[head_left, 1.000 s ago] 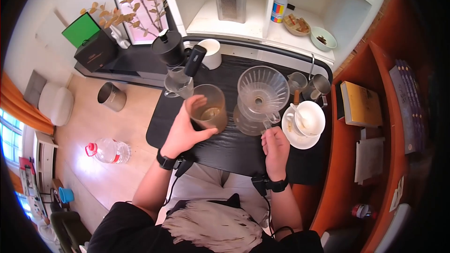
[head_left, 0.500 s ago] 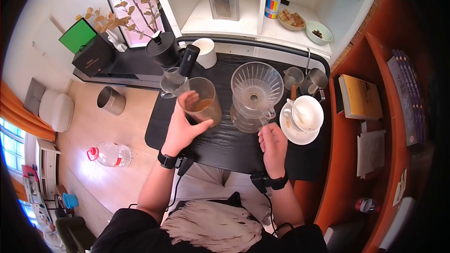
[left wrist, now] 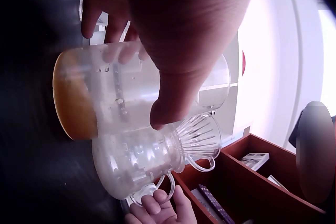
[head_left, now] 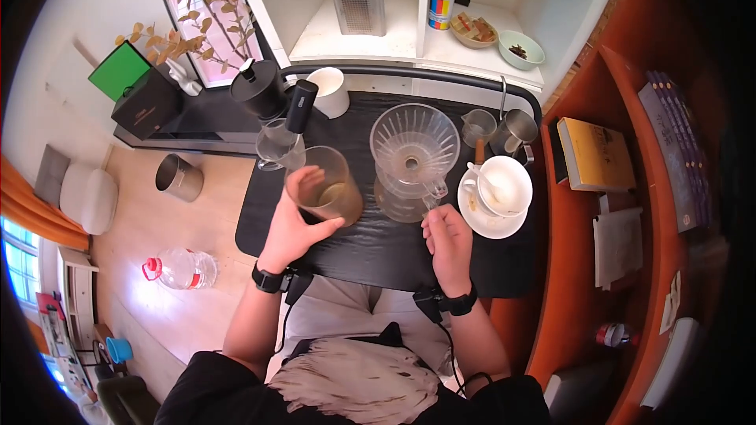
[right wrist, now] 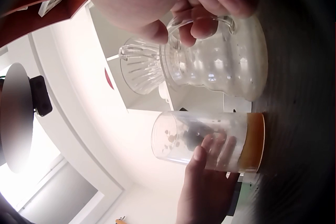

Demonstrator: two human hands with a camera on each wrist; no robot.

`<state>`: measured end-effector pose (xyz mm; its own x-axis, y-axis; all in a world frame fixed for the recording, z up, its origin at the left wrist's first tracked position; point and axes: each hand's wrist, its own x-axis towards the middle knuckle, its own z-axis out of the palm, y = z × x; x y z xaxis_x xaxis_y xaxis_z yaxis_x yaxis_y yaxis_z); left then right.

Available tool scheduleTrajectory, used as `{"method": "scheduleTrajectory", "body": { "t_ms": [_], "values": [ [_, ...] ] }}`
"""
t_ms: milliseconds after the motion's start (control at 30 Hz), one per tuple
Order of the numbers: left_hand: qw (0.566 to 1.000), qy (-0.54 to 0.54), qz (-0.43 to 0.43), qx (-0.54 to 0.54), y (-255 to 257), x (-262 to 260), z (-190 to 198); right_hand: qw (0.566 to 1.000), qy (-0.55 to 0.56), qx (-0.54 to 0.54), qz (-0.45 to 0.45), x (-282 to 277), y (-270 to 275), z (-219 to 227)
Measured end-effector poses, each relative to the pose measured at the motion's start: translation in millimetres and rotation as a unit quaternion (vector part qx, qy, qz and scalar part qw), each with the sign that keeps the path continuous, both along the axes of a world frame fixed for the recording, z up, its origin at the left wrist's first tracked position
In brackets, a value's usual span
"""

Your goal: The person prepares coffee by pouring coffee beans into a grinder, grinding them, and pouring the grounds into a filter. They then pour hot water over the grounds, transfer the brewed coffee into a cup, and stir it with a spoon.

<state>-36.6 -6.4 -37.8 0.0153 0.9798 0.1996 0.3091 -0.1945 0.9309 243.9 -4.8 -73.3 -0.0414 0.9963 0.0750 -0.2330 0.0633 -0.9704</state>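
Note:
My left hand [head_left: 293, 234] grips a tall clear glass [head_left: 337, 193] around its side, thumb on the near side and fingers on the far side. A shallow layer of amber liquid [left wrist: 76, 98] lies in its bottom. To the right, my right hand [head_left: 449, 248] holds the looped handle of a glass carafe [right wrist: 228, 58] between curled fingers and thumb. On the carafe's mouth sits a ribbed clear coffee dripper [head_left: 416, 145]. Glass and carafe stand upright side by side on the black tabletop [head_left: 362, 256]. In the left wrist view the glass partly overlaps the carafe.
A white cup [head_left: 504, 186] with a spoon sits on a saucer at the right. Behind it are a small glass pitcher [head_left: 478, 127] and a metal cup [head_left: 516, 132]. At the back left stand a glass mug [head_left: 277, 144], a black grinder [head_left: 256, 88] and a white mug [head_left: 329, 93].
The head view has shifted, so the tabletop things appear farther left. Both hands keep their holds on the glass and the carafe handle, with little movement.

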Motion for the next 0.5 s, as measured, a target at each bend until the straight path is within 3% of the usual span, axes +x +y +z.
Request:
{"method": "scheduleTrajectory", "body": {
  "t_ms": [167, 267, 433, 500],
  "values": [
    [0.999, -0.007, 0.052, 0.007, 5, 2, -1, 1.0, -0.007, -0.017, 0.001, -1, -1, 2],
    [1.0, 0.021, 0.003, -0.004, -3, 1, 1, 1.0, -0.007, 0.008, 0.005, -2, 0, 1],
    [0.999, -0.027, -0.01, -0.025, -5, -14, -3, 1.0, 0.002, -0.015, 0.008, 2, -1, -2],
    [0.999, -0.025, 0.022, -0.017, 1, -8, -3, 1.0, 0.004, -0.014, 0.001, 0, -1, 2]
  ]
}}
